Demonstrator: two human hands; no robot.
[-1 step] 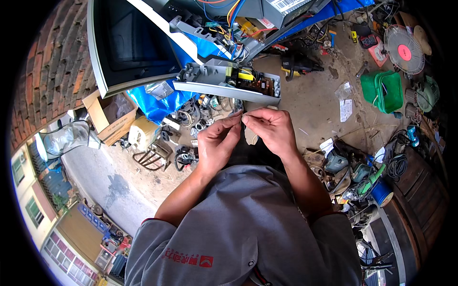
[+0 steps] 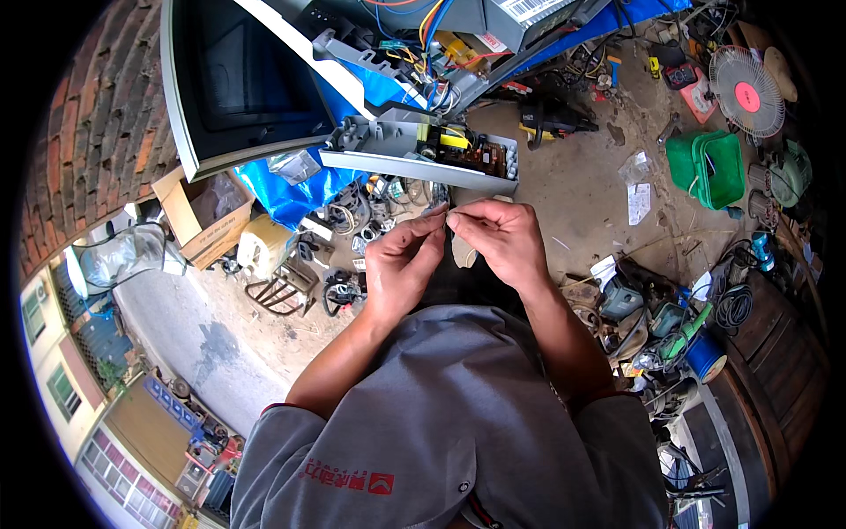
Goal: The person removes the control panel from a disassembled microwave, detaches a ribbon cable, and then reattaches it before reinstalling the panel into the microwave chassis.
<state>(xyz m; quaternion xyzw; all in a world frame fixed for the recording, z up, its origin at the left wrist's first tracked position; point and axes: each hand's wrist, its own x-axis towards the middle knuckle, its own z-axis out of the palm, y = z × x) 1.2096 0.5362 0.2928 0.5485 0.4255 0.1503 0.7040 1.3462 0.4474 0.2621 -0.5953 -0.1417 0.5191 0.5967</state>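
In front of my chest, my left hand (image 2: 405, 264) and my right hand (image 2: 504, 240) meet almost fingertip to fingertip. Each has its thumb and forefinger pinched together. Whatever lies between the fingers is too small or too hidden to name. Just beyond them rests a long grey plastic panel (image 2: 414, 169), which carries a brown circuit board (image 2: 483, 157) with yellow parts. Farther left stands a grey-framed dark glass panel (image 2: 251, 88). At the top sits an opened grey appliance housing (image 2: 467, 22) with loose coloured wires (image 2: 430, 26).
A blue sheet (image 2: 286, 201) lies under the appliance parts. An open cardboard box (image 2: 207, 220) stands to the left. On the right are a green bucket (image 2: 727, 163), a round fan (image 2: 736, 75), a blue spool (image 2: 705, 356) and scattered parts. A black power tool (image 2: 551, 119) lies on the floor.
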